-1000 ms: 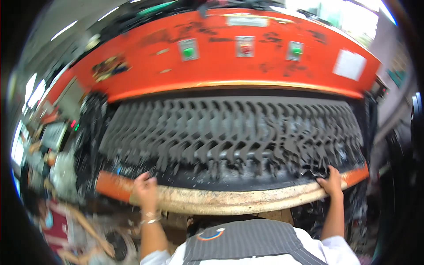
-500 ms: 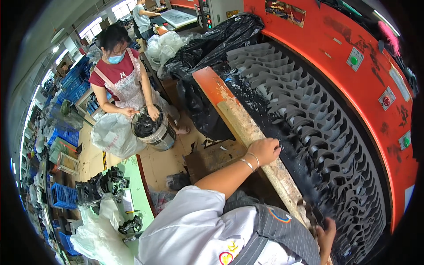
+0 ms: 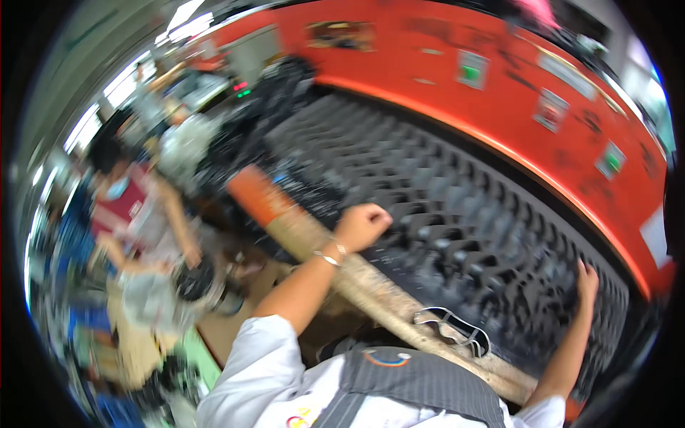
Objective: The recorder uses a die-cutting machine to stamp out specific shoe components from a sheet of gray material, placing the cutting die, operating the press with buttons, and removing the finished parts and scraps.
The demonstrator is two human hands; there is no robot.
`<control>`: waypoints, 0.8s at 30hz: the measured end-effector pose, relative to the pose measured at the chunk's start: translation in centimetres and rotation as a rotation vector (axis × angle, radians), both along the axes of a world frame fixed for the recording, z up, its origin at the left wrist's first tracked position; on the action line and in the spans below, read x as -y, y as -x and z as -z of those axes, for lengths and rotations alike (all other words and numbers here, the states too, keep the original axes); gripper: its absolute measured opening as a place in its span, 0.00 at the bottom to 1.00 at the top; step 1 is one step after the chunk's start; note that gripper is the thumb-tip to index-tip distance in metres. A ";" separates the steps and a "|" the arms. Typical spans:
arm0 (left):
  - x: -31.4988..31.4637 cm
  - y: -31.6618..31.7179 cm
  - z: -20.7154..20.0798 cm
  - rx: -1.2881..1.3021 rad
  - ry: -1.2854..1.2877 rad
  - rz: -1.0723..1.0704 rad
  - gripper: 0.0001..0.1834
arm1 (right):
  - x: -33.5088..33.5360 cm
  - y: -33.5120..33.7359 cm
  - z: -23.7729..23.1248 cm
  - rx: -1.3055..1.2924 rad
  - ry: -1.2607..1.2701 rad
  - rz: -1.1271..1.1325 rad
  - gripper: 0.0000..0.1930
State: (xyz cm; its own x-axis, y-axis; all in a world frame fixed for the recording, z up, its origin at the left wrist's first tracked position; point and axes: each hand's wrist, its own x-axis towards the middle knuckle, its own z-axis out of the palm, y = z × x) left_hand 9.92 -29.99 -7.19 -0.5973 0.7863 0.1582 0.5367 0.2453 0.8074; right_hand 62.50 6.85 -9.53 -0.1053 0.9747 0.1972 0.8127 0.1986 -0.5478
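Presently holding the left hand (image 3: pixel 362 227) loosely curled above the near edge of the dark cut sheet (image 3: pixel 435 192), well apart from the right hand (image 3: pixel 587 284), extended over its right end; cannot tell about any grip. Between both, note a wavy metal frame (image 3: pixel 464 325) at the pale bar (image 3: pixel 378 289).

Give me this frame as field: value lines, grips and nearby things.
Left grip: curled, by the sheet's near edge; hold unclear
Right grip: over the sheet's right part; hold unclear
Sheet: dark grey, rows of wavy cut-outs
Die: wavy metal outline, at the rail, neither grip on it
Rail: pale, worn, orange ends
Machine: red front
Co-worker: at left, blurred
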 end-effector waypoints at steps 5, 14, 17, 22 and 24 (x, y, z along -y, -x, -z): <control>-11.7 6.8 -0.8 0.028 -0.246 0.030 0.10 | -0.9 5.3 -0.9 0.189 0.312 0.171 0.34; -29.9 11.8 4.1 0.067 0.416 -0.025 0.41 | -4.4 2.6 1.6 -1.246 0.577 0.298 0.20; -29.9 13.8 4.5 0.723 0.258 -0.009 0.46 | -4.2 6.9 1.1 -1.226 0.740 0.335 0.13; -31.7 14.7 3.9 1.098 -0.010 -0.074 0.37 | -4.9 6.6 -2.5 -1.217 0.883 0.329 0.22; -32.9 13.8 4.6 1.110 -0.154 -0.095 0.31 | -5.4 6.5 -3.3 -1.276 0.865 0.375 0.27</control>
State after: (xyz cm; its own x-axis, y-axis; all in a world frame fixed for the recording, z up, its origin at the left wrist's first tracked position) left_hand -3.85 2.94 -11.83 -0.5244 0.7482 -0.4065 -0.5134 0.1031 0.8519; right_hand 55.98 12.20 -6.24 -0.0493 0.7665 -0.6404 -0.3207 -0.6193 -0.7166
